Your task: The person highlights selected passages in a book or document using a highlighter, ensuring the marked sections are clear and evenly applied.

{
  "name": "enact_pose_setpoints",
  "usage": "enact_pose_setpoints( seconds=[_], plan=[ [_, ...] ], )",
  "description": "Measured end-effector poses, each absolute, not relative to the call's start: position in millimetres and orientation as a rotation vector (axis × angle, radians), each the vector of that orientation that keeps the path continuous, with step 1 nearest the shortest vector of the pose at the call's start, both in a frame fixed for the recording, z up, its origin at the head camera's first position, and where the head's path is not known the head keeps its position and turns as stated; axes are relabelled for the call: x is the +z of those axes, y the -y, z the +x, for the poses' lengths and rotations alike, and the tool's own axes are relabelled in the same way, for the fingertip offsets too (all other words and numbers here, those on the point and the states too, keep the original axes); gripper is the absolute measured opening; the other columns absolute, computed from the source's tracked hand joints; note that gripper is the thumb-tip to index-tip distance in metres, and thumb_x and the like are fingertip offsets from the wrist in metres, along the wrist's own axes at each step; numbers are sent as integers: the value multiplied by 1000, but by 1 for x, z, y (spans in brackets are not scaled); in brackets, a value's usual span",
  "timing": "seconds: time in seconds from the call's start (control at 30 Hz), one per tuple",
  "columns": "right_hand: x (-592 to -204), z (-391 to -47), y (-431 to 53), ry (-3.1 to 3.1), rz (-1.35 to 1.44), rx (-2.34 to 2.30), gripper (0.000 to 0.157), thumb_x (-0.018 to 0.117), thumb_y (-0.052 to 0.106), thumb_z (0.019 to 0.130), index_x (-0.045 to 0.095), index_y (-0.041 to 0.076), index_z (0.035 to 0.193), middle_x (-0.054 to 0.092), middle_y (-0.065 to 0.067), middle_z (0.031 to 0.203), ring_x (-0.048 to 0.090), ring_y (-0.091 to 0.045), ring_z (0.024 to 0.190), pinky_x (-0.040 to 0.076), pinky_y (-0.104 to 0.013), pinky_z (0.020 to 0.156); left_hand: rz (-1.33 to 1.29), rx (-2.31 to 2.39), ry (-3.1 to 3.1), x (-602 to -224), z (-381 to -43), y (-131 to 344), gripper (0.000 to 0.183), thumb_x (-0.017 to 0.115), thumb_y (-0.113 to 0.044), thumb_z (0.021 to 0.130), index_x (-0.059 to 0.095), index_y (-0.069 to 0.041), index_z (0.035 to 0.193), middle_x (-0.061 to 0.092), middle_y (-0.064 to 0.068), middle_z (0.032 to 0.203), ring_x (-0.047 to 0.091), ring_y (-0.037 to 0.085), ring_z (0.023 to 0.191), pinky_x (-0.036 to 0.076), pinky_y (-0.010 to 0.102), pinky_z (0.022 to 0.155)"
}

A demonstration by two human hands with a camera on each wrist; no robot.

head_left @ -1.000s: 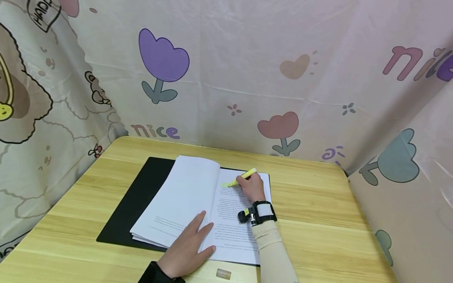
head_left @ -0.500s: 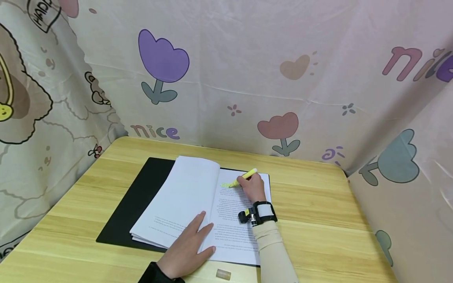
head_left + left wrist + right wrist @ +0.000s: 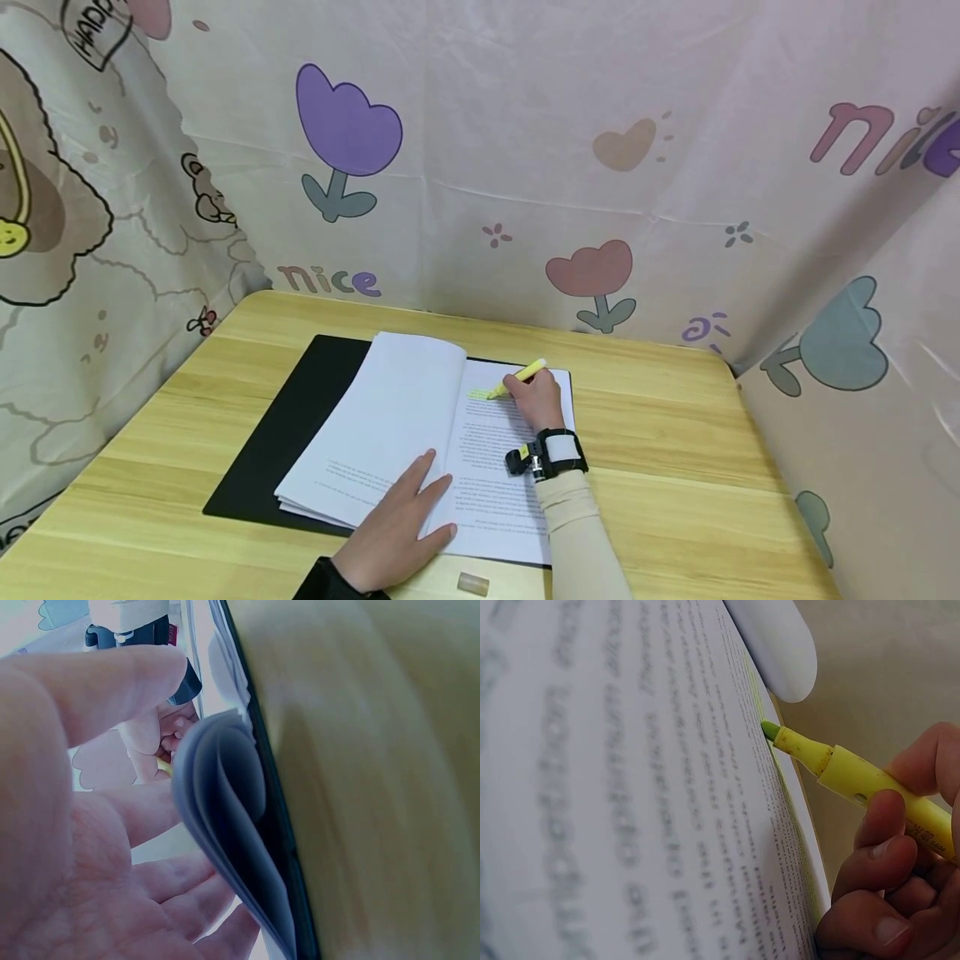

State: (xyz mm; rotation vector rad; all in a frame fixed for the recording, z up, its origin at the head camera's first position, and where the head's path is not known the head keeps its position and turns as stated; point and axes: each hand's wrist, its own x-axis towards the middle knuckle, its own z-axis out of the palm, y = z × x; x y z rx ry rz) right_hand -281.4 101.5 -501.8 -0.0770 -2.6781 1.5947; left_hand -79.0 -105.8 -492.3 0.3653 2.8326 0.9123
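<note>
My right hand (image 3: 538, 398) pinches a yellow highlighter (image 3: 859, 776) between thumb and fingers. Its green-yellow tip meets the printed page (image 3: 487, 492) near the top, where yellow marks (image 3: 477, 395) cover some lines. Spread over the lower middle of the open papers, my left hand (image 3: 401, 525) rests with fingers straight across the fold. In the left wrist view the curled sheets (image 3: 217, 772) bulge beside that hand's fingers. The turned-over left page (image 3: 405, 392) is mostly blank, with a few printed lines low down. Under the papers lies a black folder (image 3: 288, 433).
A small brownish cap-like piece (image 3: 473, 584) lies on the wooden table (image 3: 675, 467) near the front edge, right of my left hand. Patterned curtains (image 3: 480, 150) hang behind the table and at both sides.
The highlighter tip has slid slightly right along the text, and the yellow marking reaches a little farther. My left hand keeps its place on the papers.
</note>
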Motion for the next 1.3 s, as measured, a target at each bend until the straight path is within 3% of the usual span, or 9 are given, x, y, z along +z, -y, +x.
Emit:
enact_pose_setpoints(
  seconds=[0.83,1.3],
  plan=[
    [-503,-280,-104,2678,-88,1581,23,69,26,89,62,4,84,56,-6,72,53,-20,64,42,-30,58,377,928,-2832,-494,-78,107,66,73,-40,95,56,-3,147,28,20,167,31,40,151,34,64,115],
    [-501,-282,-105,2673,-111,1586,24,69,27,88,63,5,86,58,-7,73,55,-21,65,43,-30,59,386,940,-2842,-493,-78,107,66,72,-41,95,57,-2,146,27,20,167,31,41,151,35,64,115]
  ],
)
